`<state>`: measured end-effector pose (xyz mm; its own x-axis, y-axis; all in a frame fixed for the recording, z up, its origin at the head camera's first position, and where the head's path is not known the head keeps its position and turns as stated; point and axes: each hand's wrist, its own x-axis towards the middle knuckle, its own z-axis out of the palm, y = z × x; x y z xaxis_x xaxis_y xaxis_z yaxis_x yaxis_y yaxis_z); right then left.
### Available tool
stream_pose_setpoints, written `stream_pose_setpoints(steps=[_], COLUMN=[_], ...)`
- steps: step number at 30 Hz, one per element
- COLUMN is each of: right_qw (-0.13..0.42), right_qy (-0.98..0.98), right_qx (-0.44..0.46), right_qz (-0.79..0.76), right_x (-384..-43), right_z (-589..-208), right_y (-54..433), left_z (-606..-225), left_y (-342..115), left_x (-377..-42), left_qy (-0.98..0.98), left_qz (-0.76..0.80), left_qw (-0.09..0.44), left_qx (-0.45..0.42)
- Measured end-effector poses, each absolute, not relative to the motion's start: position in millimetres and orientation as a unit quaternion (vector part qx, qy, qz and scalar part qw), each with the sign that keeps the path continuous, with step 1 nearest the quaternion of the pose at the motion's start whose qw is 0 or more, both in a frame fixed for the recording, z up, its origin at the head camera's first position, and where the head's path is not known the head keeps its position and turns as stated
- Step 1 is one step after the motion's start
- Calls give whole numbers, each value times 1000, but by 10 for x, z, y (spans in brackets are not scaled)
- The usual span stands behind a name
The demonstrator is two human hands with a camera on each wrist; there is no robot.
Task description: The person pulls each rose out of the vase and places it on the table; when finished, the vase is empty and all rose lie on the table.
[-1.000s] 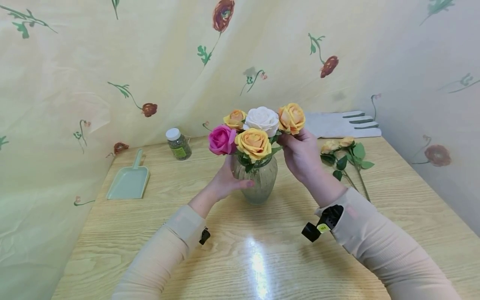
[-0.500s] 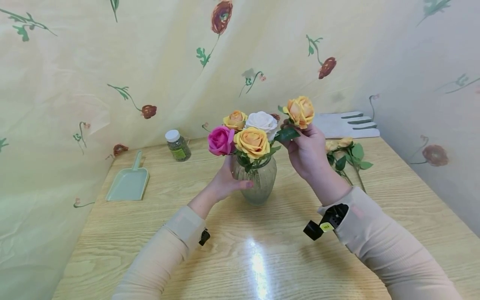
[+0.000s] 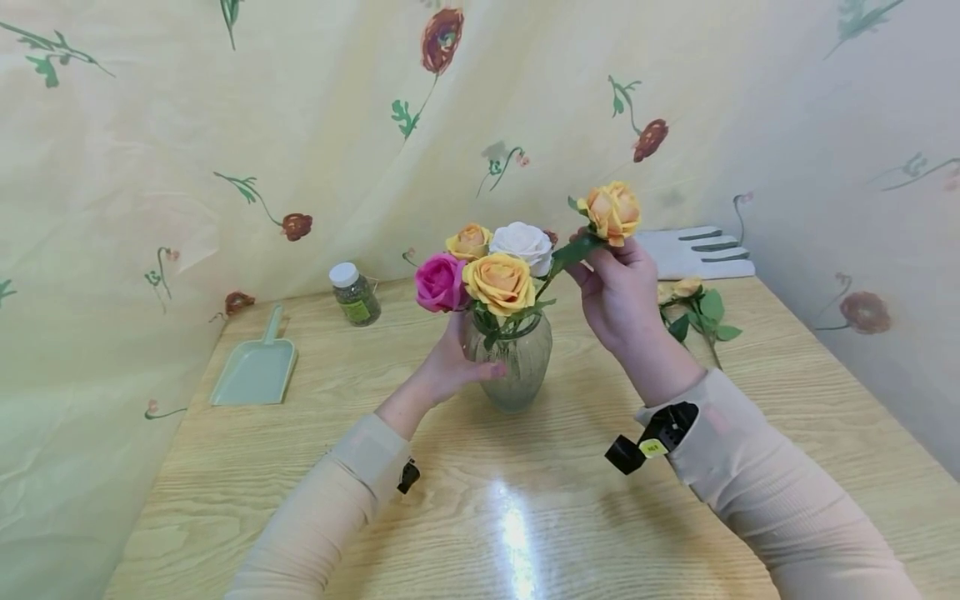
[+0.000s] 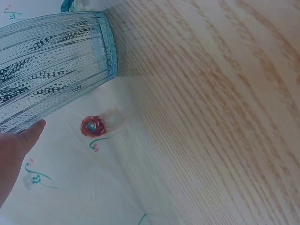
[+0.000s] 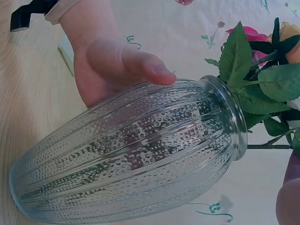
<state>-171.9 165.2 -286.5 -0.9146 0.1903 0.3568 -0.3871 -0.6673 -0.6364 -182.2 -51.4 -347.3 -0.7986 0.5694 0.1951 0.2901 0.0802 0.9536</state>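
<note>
A ribbed, dimpled clear glass vase (image 3: 519, 375) stands upright on the table. My left hand (image 3: 450, 362) grips its left side, thumb in front and the other fingers hidden behind; the right wrist view shows this thumb just below the vase's rim (image 5: 225, 117). In the vase are a white rose (image 3: 522, 246), a magenta rose (image 3: 440, 283), a yellow-orange rose (image 3: 501, 285) in front and a smaller orange one (image 3: 469, 242) behind. Above and right of the vase mouth, my right hand (image 3: 622, 292) pinches another yellow-orange rose (image 3: 613, 212) just under its bloom; its stem slants down toward the vase.
Pale roses with leafy stems (image 3: 701, 315) lie on the right of the table, below a white glove (image 3: 686, 252). A lidded jar (image 3: 356, 296) stands back left, and a pale green dustpan (image 3: 255, 367) lies farther left. A flower-print cloth hangs behind.
My right hand has drawn its yellow-orange rose up and to the right, away from the other blooms, baring its leaf and stem. The left hand has stayed on the vase.
</note>
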Motion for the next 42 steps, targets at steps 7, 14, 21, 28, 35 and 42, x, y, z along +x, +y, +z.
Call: stream_pose_setpoints(steps=[7, 14, 21, 28, 35, 42], right_qw=[169, 172, 172, 190, 200, 202], right_qy=[-352, -326, -257, -227, -203, -178], right_qx=[139, 130, 105, 91, 85, 80], right_qz=[910, 920, 945, 951, 955, 960], right_x=[-1742, -1765, -1785, -1798, -1796, -1784], right_z=[-2833, -2838, -2863, -2869, -2854, -2840], right_y=[1671, 1720, 1785, 1831, 1892, 1981], left_z=[-3473, -3486, -3671, -3797, -3549, -3484], left_y=[-515, -527, -523, -513, -509, -491], left_x=[-1809, -1806, -1920, -1983, -1836, -1806], left_qy=[733, 740, 732, 719, 716, 725], left_qz=[605, 598, 607, 613, 617, 609], left_qw=[121, 120, 105, 80, 104, 111], left_qx=[287, 283, 291, 317, 309, 303])
